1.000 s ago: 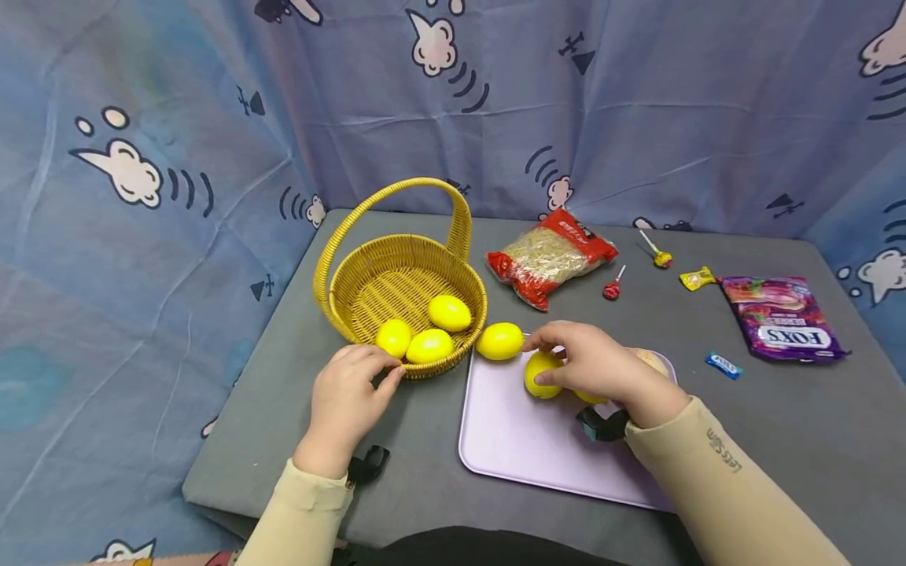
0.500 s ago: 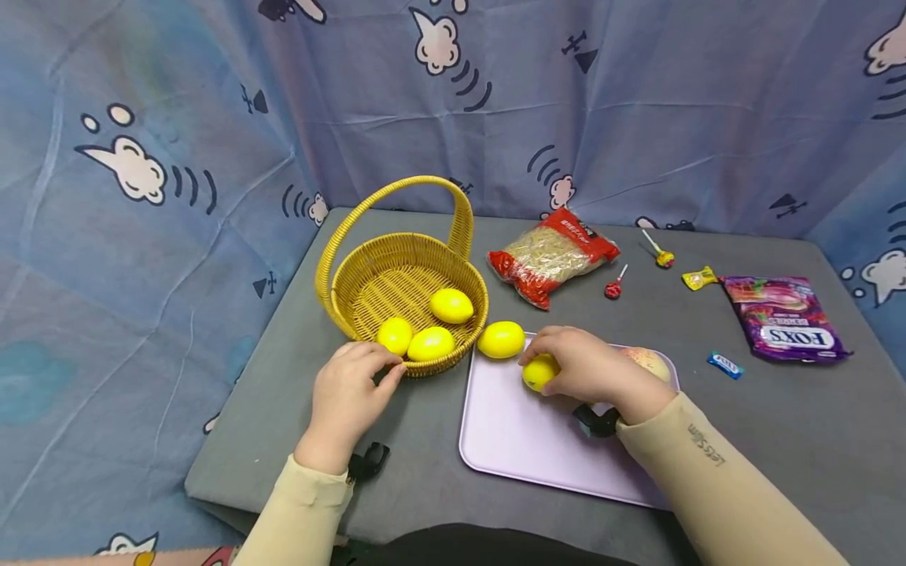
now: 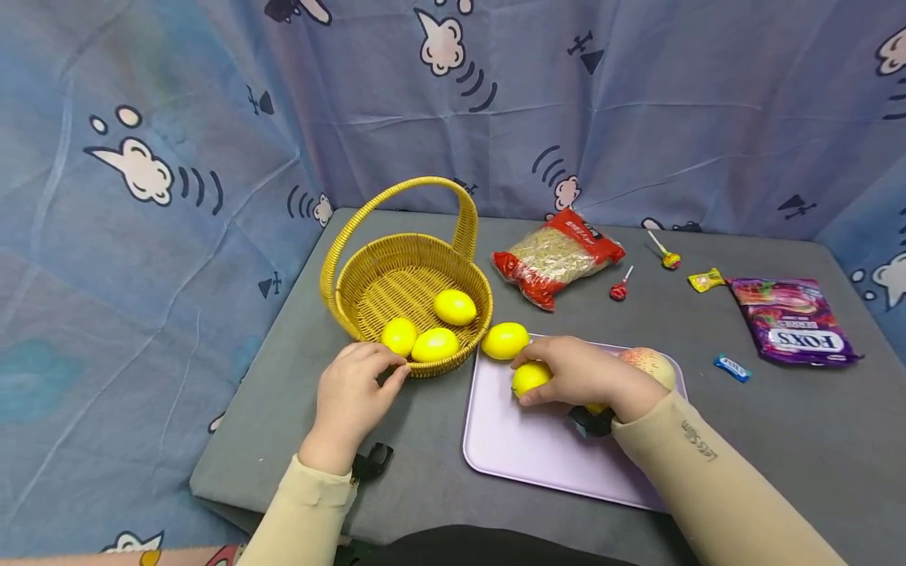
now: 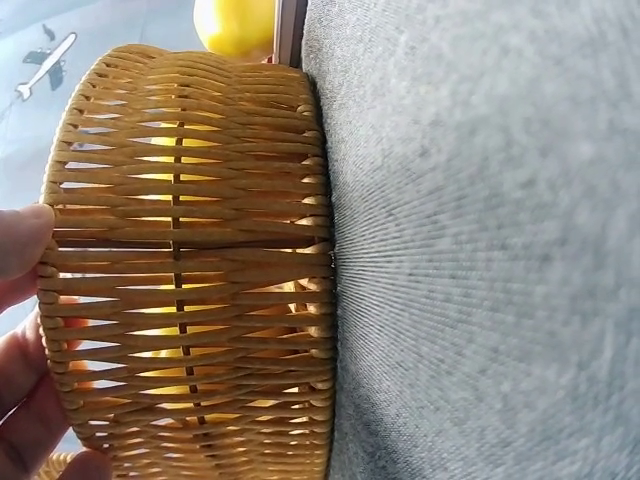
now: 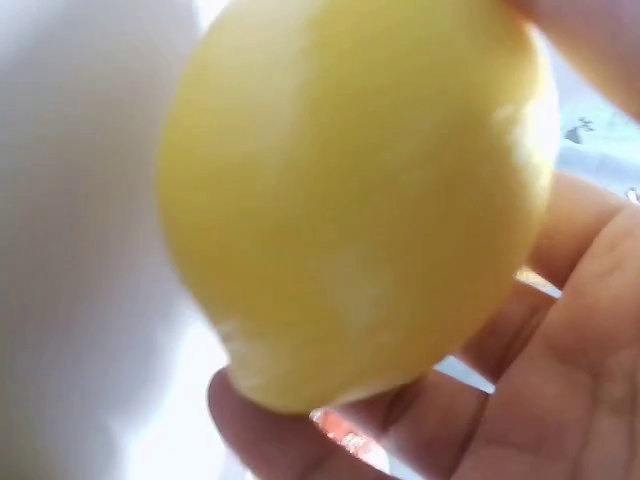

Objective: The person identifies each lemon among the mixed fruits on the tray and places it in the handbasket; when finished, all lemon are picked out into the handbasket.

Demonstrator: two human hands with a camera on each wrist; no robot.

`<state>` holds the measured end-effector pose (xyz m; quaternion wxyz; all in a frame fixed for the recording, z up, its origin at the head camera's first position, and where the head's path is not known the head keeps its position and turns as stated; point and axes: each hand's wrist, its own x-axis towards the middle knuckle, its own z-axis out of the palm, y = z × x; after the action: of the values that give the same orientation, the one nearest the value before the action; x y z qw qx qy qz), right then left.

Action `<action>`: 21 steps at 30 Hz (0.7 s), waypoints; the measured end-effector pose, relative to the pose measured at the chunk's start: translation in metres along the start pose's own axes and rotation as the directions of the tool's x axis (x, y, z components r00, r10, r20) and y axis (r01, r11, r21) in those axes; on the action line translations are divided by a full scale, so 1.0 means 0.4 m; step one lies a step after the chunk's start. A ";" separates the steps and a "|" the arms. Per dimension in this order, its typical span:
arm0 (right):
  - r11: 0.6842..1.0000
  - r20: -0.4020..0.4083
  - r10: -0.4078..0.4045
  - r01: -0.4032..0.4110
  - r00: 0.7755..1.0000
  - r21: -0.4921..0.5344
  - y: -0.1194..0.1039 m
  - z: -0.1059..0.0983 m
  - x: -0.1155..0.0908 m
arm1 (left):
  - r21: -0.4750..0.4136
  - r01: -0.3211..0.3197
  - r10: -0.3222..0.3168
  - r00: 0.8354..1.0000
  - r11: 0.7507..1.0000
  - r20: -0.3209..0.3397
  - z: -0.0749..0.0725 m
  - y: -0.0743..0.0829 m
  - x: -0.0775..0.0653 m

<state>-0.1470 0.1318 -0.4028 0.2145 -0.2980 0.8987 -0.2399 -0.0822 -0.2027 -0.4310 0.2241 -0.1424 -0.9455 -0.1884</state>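
Observation:
My left hand (image 3: 357, 393) pinches the near rim of the yellow wicker basket (image 3: 406, 245); in the left wrist view its fingers lie over the basket's woven side (image 4: 190, 260). Inside the basket are a lemon (image 3: 454, 307) and two more by the near rim. With curled fingers and thumb, my right hand (image 3: 583, 373) grips a lemon (image 3: 529, 380) over the lilac tray (image 3: 510, 440). That lemon (image 5: 350, 200) fills much of the right wrist view. Another lemon (image 3: 506, 340) lies at the tray's far left corner, beside the basket. Under my right wrist a further yellow fruit is mostly hidden.
A peach-like fruit (image 3: 647, 367) sits at the tray's far right corner. Behind lie a red bag (image 3: 559, 258), two lollipops, a yellow wrapped candy (image 3: 706, 280), a purple FOX'S bag (image 3: 793, 321) and a small blue candy (image 3: 732, 368). A patterned curtain (image 3: 425, 118) hangs beyond the table.
My right hand has closed further round the lemon and shifted it slightly left on the tray, uncovering more of the peach-like fruit. The left hand stays on the basket rim.

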 end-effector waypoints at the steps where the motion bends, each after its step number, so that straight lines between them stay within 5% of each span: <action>1: 1.000 -0.004 -0.013 0.013 1.000 0.016 -0.004 -0.006 0.000 | -0.001 0.001 -0.001 1.000 1.000 0.000 0.000 0.000 0.000; 6: 0.984 -0.049 -0.076 0.083 0.996 0.159 -0.039 -0.056 0.015 | -0.004 0.008 -0.008 1.000 1.000 0.005 -0.002 -0.001 0.000; 11: 0.943 -0.169 -0.089 0.137 0.982 0.303 -0.089 -0.102 0.088 | 0.000 0.029 -0.029 0.999 1.000 0.021 -0.014 0.002 0.003; 15: 0.936 -0.225 -0.063 0.136 0.972 0.325 -0.112 -0.110 0.166 | 0.012 0.044 -0.045 0.998 0.999 0.038 -0.020 0.006 0.009; 21: 0.960 -0.200 -0.077 0.126 0.977 0.250 -0.118 -0.086 0.250 | 0.024 0.021 -0.022 0.999 1.000 0.042 -0.018 0.009 0.018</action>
<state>-0.2180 0.0451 -0.3732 0.1534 -0.2890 0.8589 -0.3941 -0.0845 -0.2013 -0.4203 0.2036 -0.1337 -0.9537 -0.1766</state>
